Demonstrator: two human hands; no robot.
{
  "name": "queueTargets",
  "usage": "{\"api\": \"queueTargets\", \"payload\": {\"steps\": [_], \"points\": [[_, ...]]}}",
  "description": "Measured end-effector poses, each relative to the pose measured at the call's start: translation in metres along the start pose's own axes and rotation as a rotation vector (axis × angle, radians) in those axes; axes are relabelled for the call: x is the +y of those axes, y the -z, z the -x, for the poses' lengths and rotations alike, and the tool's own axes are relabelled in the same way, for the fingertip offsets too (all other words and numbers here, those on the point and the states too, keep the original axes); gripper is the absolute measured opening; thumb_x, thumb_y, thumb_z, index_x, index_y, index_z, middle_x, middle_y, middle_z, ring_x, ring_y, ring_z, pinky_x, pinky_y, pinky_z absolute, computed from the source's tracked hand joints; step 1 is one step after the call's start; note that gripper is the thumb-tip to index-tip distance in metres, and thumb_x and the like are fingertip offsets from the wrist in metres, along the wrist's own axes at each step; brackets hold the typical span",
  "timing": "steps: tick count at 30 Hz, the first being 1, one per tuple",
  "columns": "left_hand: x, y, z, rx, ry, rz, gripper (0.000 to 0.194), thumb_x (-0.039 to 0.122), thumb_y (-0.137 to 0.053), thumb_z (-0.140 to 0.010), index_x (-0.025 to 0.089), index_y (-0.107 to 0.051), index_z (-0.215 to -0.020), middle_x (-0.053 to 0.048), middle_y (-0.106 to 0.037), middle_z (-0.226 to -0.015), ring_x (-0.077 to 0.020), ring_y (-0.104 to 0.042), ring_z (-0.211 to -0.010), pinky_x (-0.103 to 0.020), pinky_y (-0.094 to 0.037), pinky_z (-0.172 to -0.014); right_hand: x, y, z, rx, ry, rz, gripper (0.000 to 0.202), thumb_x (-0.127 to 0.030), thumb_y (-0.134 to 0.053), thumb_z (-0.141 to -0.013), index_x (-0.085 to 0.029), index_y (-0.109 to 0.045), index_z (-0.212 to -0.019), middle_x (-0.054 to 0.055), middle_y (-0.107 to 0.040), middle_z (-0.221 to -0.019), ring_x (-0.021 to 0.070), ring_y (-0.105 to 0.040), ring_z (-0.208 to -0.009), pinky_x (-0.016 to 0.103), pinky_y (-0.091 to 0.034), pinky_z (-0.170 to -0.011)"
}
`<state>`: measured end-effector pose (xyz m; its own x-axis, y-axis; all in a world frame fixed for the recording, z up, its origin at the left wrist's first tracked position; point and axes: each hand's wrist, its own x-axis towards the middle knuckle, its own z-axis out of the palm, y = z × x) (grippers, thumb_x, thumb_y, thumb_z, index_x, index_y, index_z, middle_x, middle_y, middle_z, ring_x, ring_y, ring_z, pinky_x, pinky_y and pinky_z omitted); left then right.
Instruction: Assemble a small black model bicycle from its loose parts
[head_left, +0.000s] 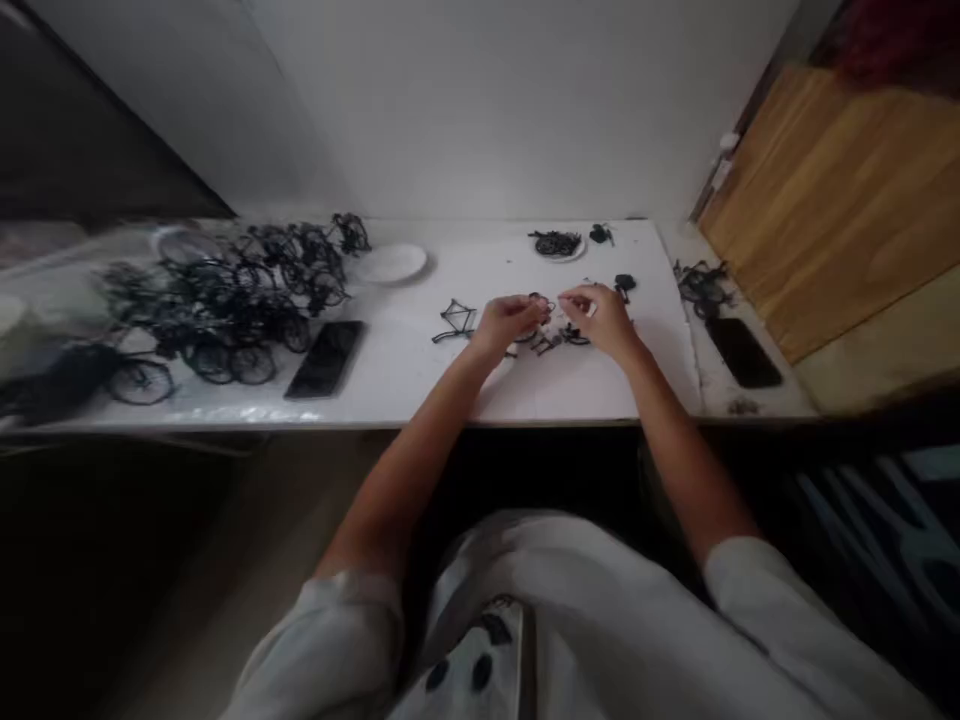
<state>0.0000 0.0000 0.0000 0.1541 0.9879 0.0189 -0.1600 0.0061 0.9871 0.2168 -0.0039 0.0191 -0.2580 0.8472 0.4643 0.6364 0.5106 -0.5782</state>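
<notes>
My left hand is closed in a pinch on a small dark bicycle part, above the white tabletop. Close beside it on the right, my right hand has thumb and fingertips pressed together near that part. Whatever the right fingers hold is too small to make out. Below and between the hands lie more small dark parts. Left of my left hand rests a dark miniature bicycle frame.
Many miniature bicycles crowd the table's left side, beside a white plate and a phone. Behind my hands, a small dish holds dark parts. At right lie another dark phone-like slab and more miniature pieces. A wall bounds the back.
</notes>
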Motion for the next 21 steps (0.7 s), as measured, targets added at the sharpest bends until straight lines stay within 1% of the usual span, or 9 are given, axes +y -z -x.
{"api": "queueTargets", "payload": {"steps": [2, 4, 7, 9, 14, 17, 21], "points": [[-0.002, -0.001, 0.005, 0.011, -0.046, -0.004, 0.075, 0.077, -0.100, -0.051, 0.015, -0.084, -0.091, -0.006, -0.078, -0.083, -0.0132, -0.070, -0.079, -0.023, -0.052, -0.073, 0.005, -0.001, 0.002, -0.015, -0.098, 0.151, 0.022, -0.033, -0.069, -0.103, -0.020, -0.084, -0.109, 0.007, -0.081, -0.099, 0.0248, -0.069, -0.100, 0.033, -0.051, -0.087], [-0.004, -0.001, 0.010, 0.018, -0.090, -0.011, 0.071, 0.076, -0.098, -0.058, 0.015, -0.083, -0.090, -0.006, -0.078, -0.083, -0.0122, -0.068, -0.076, -0.024, -0.052, -0.073, 0.009, -0.002, 0.004, -0.050, -0.178, 0.260, 0.017, -0.030, -0.072, -0.100, -0.021, -0.085, -0.105, 0.008, -0.081, -0.096, 0.0265, -0.069, -0.104, 0.034, -0.050, -0.085], [-0.009, 0.001, 0.016, 0.020, -0.149, -0.033, 0.062, 0.071, -0.096, -0.066, 0.014, -0.082, -0.088, -0.006, -0.078, -0.082, -0.0125, -0.065, -0.072, -0.026, -0.051, -0.072, 0.011, -0.002, 0.006, -0.146, -0.265, 0.336, 0.014, -0.029, -0.075, -0.098, -0.023, -0.086, -0.104, 0.007, -0.081, -0.095, 0.0253, -0.071, -0.096, 0.033, -0.050, -0.077], [-0.013, 0.004, 0.018, 0.035, -0.187, -0.055, 0.058, 0.068, -0.095, -0.071, 0.015, -0.081, -0.089, -0.006, -0.078, -0.081, -0.0138, -0.066, -0.073, -0.028, -0.051, -0.074, 0.011, -0.001, 0.007, -0.174, -0.295, 0.353, 0.014, -0.029, -0.075, -0.098, -0.024, -0.087, -0.105, 0.006, -0.082, -0.096, 0.0243, -0.071, -0.092, 0.033, -0.050, -0.075], [-0.019, 0.008, 0.014, 0.074, -0.240, -0.097, 0.052, 0.064, -0.093, -0.076, 0.015, -0.080, -0.089, -0.006, -0.078, -0.082, -0.0143, -0.066, -0.074, -0.028, -0.050, -0.073, 0.011, -0.002, 0.006, -0.132, -0.366, 0.390, 0.012, -0.031, -0.082, -0.094, -0.026, -0.087, -0.103, 0.006, -0.083, -0.103, 0.0262, -0.073, -0.102, 0.035, -0.055, -0.082], [-0.019, 0.007, 0.014, 0.077, -0.249, -0.118, 0.050, 0.063, -0.092, -0.078, 0.015, -0.079, -0.086, -0.006, -0.076, -0.080, -0.0140, -0.064, -0.072, -0.028, -0.049, -0.071, 0.011, -0.002, 0.005, -0.122, -0.383, 0.390, 0.012, -0.031, -0.082, -0.094, -0.026, -0.087, -0.104, 0.006, -0.083, -0.102, 0.0267, -0.074, -0.103, 0.037, -0.057, -0.085], [-0.017, 0.002, 0.017, 0.057, -0.239, -0.089, 0.051, 0.063, -0.092, -0.077, 0.015, -0.077, -0.085, -0.005, -0.075, -0.078, -0.0130, -0.063, -0.071, -0.027, -0.048, -0.070, 0.010, -0.003, 0.005, -0.128, -0.373, 0.437, 0.011, -0.029, -0.078, -0.096, -0.025, -0.087, -0.101, 0.008, -0.083, -0.105, 0.0298, -0.074, -0.106, 0.040, -0.060, -0.087]]}}
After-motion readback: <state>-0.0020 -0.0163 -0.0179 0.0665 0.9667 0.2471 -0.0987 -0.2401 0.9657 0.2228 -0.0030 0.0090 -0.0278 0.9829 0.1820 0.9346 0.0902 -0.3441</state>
